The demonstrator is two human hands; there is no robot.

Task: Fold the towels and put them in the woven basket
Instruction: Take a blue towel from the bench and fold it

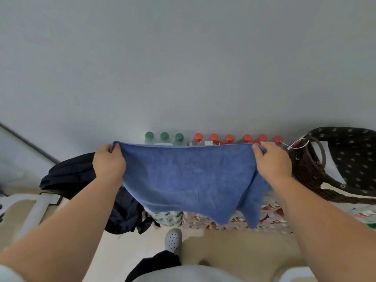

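Observation:
A blue towel (189, 178) hangs spread out in the air in front of me, its top edge pulled straight. My left hand (108, 161) grips the upper left corner and my right hand (271, 161) grips the upper right corner. The lower edge droops unevenly, with a point hanging down at the right. The dark brown woven basket (305, 180) stands at the right, on packs of bottles. It has a dark dotted lining, and a white item lies inside it.
Bottles with green caps (164, 136) and red caps (228, 138) stand in packs along the grey wall behind the towel. A dark bag (69, 176) lies at the left. A white frame (34, 210) is at lower left. My shoe (173, 240) is on the pale floor below.

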